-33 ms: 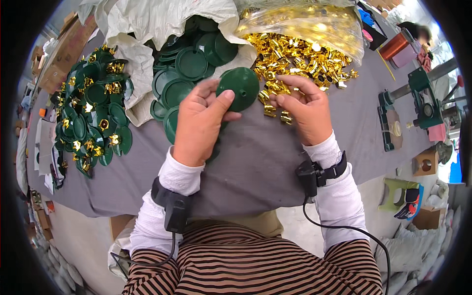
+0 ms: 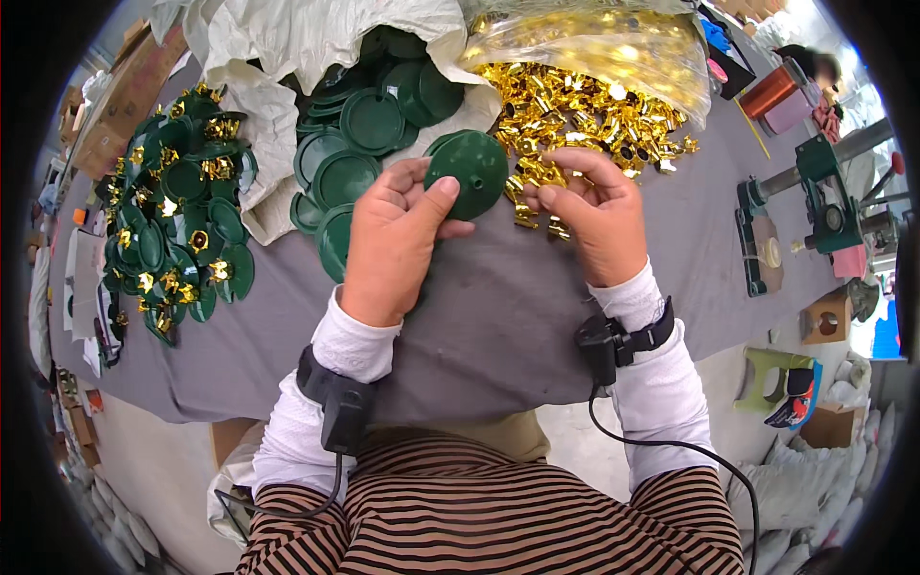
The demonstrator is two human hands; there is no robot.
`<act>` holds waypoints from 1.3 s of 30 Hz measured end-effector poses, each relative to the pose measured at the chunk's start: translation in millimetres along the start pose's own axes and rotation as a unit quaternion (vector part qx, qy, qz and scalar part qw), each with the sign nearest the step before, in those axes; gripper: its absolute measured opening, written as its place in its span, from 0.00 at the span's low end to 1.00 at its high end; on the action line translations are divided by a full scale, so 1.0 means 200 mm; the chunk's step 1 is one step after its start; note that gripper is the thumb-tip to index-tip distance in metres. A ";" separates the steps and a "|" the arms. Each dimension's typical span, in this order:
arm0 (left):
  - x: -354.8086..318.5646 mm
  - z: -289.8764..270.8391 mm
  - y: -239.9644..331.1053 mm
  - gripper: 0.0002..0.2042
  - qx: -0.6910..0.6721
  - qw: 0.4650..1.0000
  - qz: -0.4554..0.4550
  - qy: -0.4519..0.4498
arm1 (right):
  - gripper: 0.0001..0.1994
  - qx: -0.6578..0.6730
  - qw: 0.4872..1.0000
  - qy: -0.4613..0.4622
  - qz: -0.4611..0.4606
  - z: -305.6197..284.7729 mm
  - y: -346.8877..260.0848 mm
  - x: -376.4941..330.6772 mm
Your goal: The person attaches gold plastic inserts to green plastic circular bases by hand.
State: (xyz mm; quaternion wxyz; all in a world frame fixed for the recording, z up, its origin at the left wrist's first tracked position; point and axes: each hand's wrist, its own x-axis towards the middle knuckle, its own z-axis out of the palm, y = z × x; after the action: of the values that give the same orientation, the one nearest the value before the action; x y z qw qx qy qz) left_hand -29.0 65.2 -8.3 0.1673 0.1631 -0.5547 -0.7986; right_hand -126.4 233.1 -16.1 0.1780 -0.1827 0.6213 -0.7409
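Note:
My left hand is closed on a round green plastic disc with a small raised nub at its middle; thumb on the face, fingers behind. A second green rim peeks out at its upper left edge. To the right, my right hand has thumb and forefinger pinched together beside the shiny gold pieces; whether something small is between the fingertips cannot be made out. Beyond my left hand, loose green discs spill from a white woven sack.
At left lies a heap of green discs fitted with gold pieces. Clear plastic bagging covers part of the gold pile. On the right stand a green hand press and a copper-coloured spool. Grey cloth covers the table.

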 end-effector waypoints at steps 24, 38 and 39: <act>-0.07 0.02 -0.18 0.09 0.020 0.993 0.099 -0.065 | 0.15 -0.374 0.871 -0.010 -0.319 0.06 0.03 -0.04; -0.06 -0.02 -0.05 0.07 0.298 0.941 0.158 -0.023 | 0.14 0.026 0.997 -0.032 0.068 0.04 -0.01 0.00; -0.01 -0.10 -0.04 0.09 0.343 0.899 0.269 0.038 | 0.11 -0.056 0.998 0.006 -0.042 0.00 0.03 0.02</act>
State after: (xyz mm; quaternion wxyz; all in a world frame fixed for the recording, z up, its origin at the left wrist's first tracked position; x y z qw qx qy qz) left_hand -19.8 52.3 -22.9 0.3309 0.0854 -0.8098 -0.4769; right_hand -130.0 230.8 -22.9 0.1325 -0.2140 0.6548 -0.7127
